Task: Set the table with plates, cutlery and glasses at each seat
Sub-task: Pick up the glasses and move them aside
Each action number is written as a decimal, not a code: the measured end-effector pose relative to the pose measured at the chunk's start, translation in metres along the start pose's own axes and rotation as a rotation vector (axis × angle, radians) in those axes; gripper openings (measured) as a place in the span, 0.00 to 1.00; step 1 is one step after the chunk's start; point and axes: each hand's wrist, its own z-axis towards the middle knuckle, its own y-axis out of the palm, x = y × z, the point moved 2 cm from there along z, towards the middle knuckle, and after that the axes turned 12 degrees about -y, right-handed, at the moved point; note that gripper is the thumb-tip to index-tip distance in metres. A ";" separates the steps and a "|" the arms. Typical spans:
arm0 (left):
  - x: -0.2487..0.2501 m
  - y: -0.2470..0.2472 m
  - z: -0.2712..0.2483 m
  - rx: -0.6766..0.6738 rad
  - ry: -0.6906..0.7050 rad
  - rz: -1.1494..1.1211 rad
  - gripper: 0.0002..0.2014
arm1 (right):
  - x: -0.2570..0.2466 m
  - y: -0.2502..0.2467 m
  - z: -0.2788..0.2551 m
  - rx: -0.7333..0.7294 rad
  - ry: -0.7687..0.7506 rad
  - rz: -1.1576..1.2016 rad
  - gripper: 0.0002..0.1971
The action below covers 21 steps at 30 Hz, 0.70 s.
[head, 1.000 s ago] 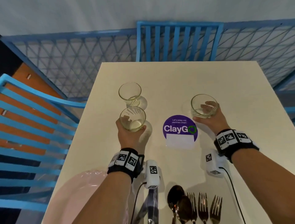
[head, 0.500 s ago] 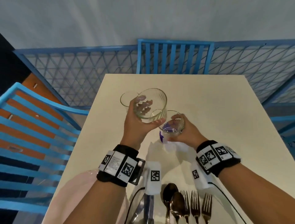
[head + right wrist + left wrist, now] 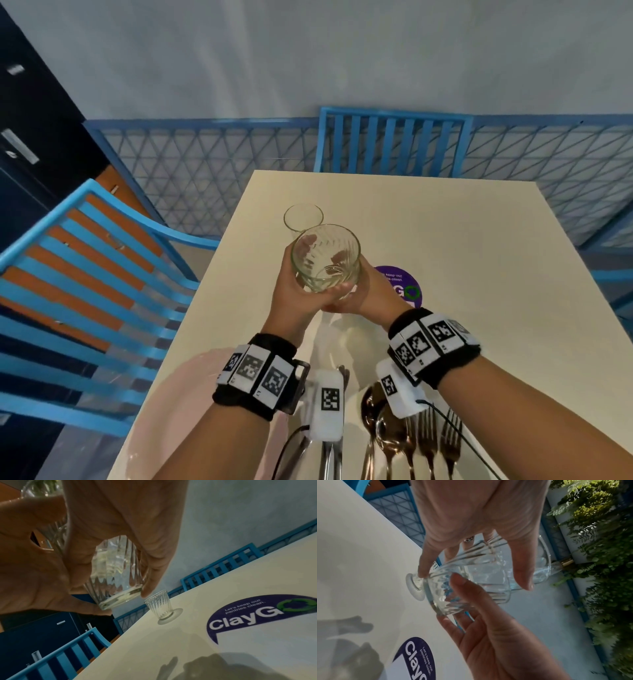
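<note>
Two ribbed clear glasses are nested, one inside the other, and held up above the cream table. My left hand grips the upper glass by its side. From below and the right, my right hand holds the lower glass near its base. A third glass stands upright on the table just beyond them, also seen in the right wrist view. A pink plate lies at the near left edge. Spoons, forks and knives lie at the near edge.
A round purple sticker marks the table's middle. One blue slatted chair stands at the left side and another at the far end. A blue lattice fence runs behind the table.
Both glasses were lifted off the table and brought together. The left hand's glass now sits inside the right hand's glass. The head view has tilted upward.
</note>
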 end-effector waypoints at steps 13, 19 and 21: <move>-0.012 -0.039 0.020 0.095 -0.092 -0.115 0.42 | -0.024 0.012 0.046 -0.320 -0.097 -0.050 0.44; -0.018 -0.071 0.038 0.162 -0.094 -0.198 0.44 | 0.013 -0.019 0.125 -0.106 0.132 -0.173 0.40; -0.021 -0.079 0.045 0.180 -0.082 -0.184 0.40 | 0.030 -0.024 0.149 -0.005 0.182 -0.147 0.42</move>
